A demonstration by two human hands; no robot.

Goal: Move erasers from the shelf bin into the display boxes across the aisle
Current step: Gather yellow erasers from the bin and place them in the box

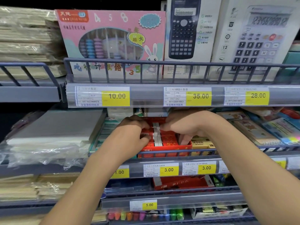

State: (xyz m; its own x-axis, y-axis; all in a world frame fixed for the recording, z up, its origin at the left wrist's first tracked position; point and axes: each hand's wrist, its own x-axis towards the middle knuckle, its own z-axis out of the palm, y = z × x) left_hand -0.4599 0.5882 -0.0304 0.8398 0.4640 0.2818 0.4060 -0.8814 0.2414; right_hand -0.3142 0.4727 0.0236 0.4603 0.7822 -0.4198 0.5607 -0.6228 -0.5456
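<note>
Both hands are in the red bin (181,146) on the middle shelf (170,154). The left hand (132,129) and right hand (181,125) each have a curled grip on the red-wrapped erasers (156,135) inside it.

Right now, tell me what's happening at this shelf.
A person is reaching both hands into a red box of erasers on the middle shelf, under the calculators. The left hand and right hand curl their fingers around a row of red-wrapped erasers with white ends, gathering them. Nothing has left the box yet. A yellow eraser box sits just to the right.
</note>
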